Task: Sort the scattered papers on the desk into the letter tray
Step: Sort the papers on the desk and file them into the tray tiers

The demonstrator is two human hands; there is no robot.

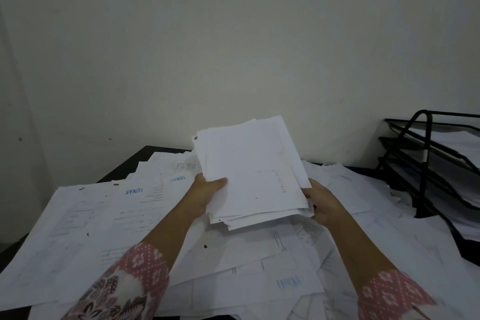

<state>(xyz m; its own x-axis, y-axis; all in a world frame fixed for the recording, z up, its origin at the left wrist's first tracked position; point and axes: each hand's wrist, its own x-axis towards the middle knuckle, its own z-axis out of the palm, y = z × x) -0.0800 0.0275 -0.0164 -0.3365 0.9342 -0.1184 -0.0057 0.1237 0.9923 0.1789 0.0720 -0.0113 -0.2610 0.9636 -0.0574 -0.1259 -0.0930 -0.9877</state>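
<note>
Fingers (219,181) of left hand (205,196) and right hand (324,205) clamp a paper stack (254,169) above the paper-strewn tabletop (145,157); next, likely, carrying it rightward into the letter tray (422,138).

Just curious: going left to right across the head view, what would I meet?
Loose white printed papers → left hand → held stack of white sheets → right hand → black wire-mesh letter tray.

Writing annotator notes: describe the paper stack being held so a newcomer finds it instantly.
Find the black desk buried in loose sheets, against the pale wall. Above its middle, the left hand and right hand grip a stack by its sides. It is the only paper in hand and tilted up; the rest lies flat.
</note>
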